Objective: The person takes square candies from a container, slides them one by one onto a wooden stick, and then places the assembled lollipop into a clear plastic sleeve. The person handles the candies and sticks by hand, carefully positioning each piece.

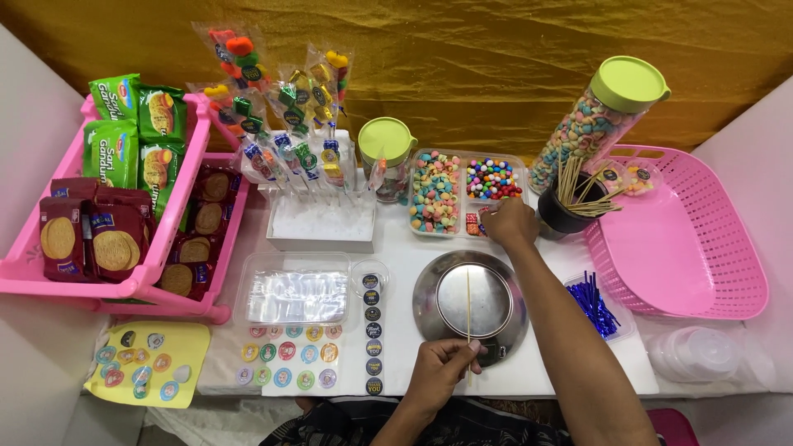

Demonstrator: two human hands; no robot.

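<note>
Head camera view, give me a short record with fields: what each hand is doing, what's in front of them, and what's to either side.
left hand: pinches a thin wooden skewer at its near end
skewer: lies over the round steel plate
right hand: reaches into the clear candy tray, fingers closed over a small piece; what it grips cannot be told
right side: cup of skewers, pink basket, blue twist ties
left side: pink rack of biscuit packs, sticker sheets
</note>
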